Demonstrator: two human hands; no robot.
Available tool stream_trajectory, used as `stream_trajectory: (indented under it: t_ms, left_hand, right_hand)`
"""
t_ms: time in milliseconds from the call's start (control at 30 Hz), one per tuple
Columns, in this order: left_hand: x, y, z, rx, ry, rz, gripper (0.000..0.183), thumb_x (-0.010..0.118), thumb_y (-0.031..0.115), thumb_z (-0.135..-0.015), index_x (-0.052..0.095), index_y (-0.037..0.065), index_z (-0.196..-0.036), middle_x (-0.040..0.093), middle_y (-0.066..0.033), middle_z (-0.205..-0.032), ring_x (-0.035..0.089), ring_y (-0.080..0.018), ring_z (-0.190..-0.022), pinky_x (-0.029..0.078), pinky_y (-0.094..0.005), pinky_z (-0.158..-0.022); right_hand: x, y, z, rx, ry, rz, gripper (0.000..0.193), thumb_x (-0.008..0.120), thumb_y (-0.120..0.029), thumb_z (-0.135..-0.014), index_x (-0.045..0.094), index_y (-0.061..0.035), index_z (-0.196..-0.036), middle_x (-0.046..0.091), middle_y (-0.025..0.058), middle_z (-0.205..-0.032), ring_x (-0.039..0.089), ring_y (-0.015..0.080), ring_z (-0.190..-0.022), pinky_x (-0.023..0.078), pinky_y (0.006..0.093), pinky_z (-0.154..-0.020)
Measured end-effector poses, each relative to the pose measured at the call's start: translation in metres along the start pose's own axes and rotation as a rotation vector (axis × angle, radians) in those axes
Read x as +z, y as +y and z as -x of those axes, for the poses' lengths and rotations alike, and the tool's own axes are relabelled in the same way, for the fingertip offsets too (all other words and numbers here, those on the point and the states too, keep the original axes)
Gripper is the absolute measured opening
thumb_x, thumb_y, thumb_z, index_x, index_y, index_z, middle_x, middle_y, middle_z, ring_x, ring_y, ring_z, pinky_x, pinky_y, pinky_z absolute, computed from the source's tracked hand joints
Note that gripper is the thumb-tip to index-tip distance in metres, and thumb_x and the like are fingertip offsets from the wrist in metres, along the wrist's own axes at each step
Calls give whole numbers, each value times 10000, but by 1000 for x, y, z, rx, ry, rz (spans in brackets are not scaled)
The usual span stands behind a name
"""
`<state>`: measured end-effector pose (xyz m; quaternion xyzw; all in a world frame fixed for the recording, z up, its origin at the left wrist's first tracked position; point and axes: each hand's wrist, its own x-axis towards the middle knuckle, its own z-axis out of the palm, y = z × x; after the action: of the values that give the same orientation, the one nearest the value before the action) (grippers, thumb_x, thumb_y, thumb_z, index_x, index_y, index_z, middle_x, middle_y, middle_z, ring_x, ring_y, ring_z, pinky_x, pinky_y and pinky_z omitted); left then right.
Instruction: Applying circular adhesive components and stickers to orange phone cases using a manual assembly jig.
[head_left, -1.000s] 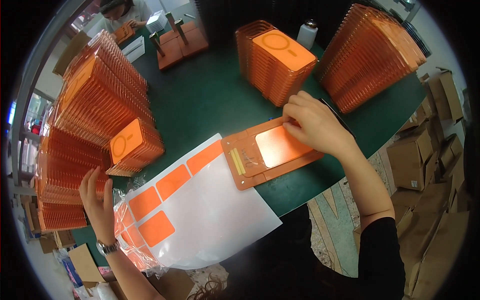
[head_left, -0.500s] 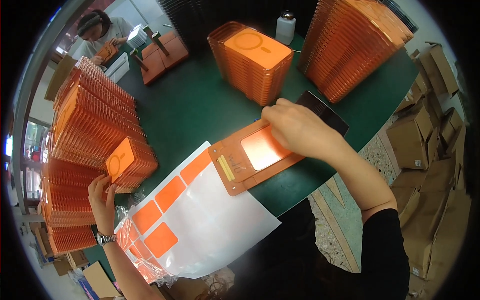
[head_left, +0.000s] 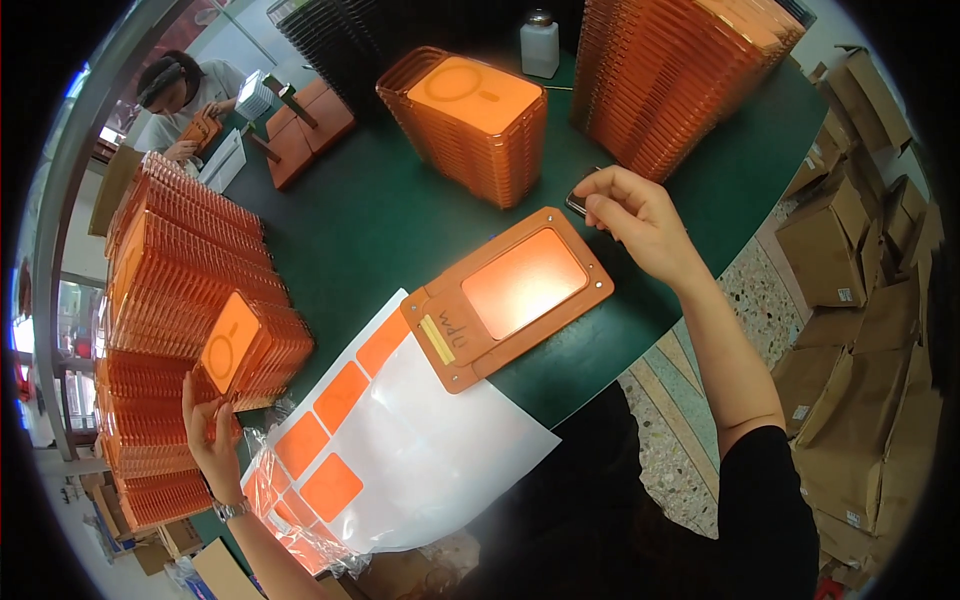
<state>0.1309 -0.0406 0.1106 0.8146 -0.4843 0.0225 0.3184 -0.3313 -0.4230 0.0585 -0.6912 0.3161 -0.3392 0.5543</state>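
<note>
An orange panel (head_left: 525, 283) lies in the recess of a brown jig (head_left: 575, 325), which has a yellow strip at its left end and rests partly on a white sheet (head_left: 430, 450) bearing orange rectangular pieces (head_left: 332, 488). Just beyond the jig's far right corner, my right hand (head_left: 640, 215) pinches a dark object with a shiny rim (head_left: 577, 202); the fingers hide most of it. At the left, my left hand (head_left: 212, 435) has its fingers at the near edge of an orange ring-marked panel (head_left: 232, 342) on a short stack of clear orange trays (head_left: 285, 345), gripping its corner.
Taller tray stacks stand at the far left (head_left: 185, 300) and back right (head_left: 650, 90). Another tray stack (head_left: 490, 150), a white bottle (head_left: 540, 50) and a brown stand (head_left: 310, 130) sit at the back. A co-worker (head_left: 185, 100) is beyond. Cardboard boxes (head_left: 830, 250) line the right.
My right hand has moved off the jig to its far right, uncovering the panel. The black slab beside the jig no longer shows there. My left hand has shifted slightly along the ring-marked panel.
</note>
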Motion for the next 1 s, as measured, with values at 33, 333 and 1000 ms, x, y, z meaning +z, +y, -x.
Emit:
stream_trajectory:
  t_ms: [33, 333, 1000]
  left_hand:
    - [-2, 13, 4, -47, 29, 39, 61, 658, 59, -947, 642, 9, -917, 392, -204, -1596, 444, -304, -1432, 418, -406, -1106]
    - [151, 173, 30, 179, -194, 425, 140, 791, 49, -787, 689, 28, -880, 396, -245, -1579, 378, -414, -1466, 333, -503, -1168]
    - [187, 205, 39, -225, -310, 406, 756, 773, 194, -879, 406, 65, -1527, 590, -107, -1273, 556, -199, -1091, 454, -336, -933]
  right_hand:
    - [-1, 1, 3, -3, -1, -5, 141, 569, -75, -999, 640, 6, -1089, 618, 6, -887, 567, 72, -814, 474, 224, -722]
    - [7, 15, 19, 70, -15, 100, 175, 586, -117, -1015, 640, 21, -1108, 666, 23, -981, 594, 70, -885, 494, 238, -785]
    - [10, 17, -8, 459, -220, -1, 372, 698, -409, -962, 602, -73, -832, 566, -27, -689, 463, 37, -538, 300, 208, -437]
